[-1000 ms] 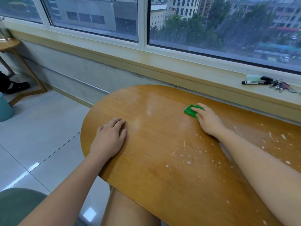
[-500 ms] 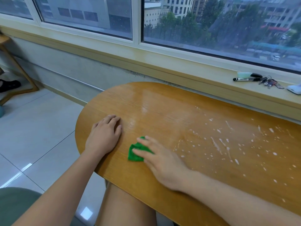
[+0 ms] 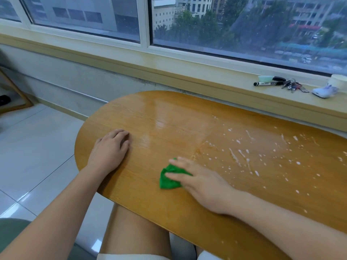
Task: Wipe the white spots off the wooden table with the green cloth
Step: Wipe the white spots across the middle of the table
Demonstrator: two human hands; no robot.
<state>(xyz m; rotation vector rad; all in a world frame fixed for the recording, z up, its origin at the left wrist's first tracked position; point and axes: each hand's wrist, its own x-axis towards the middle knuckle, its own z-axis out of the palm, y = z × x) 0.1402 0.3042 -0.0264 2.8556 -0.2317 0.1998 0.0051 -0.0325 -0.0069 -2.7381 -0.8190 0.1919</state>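
We reach right hand (image 3: 202, 182) across, fingers straight, grip released, pressing green cloth (image 3: 169, 180) flat on bench (image 3: 169, 117) near front edge. Green cloth under our fingertips. Left hand (image 3: 109, 151) palm-down, grip released. White spots (image 3: 244, 156) lie right of cloth.

left hand (image 3: 109, 149) flat; right hand (image 3: 202, 182) flat, fingers (image 3: 178, 162) straight.

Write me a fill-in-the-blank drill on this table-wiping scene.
The right hand presses a ____ cloth on the table.
The left hand rests flat on the table, holding ____.
The white spots lie to the cloth's ____.
The keys lie on the ____, beside a marker.
Missing: green; nothing; right; windowsill.
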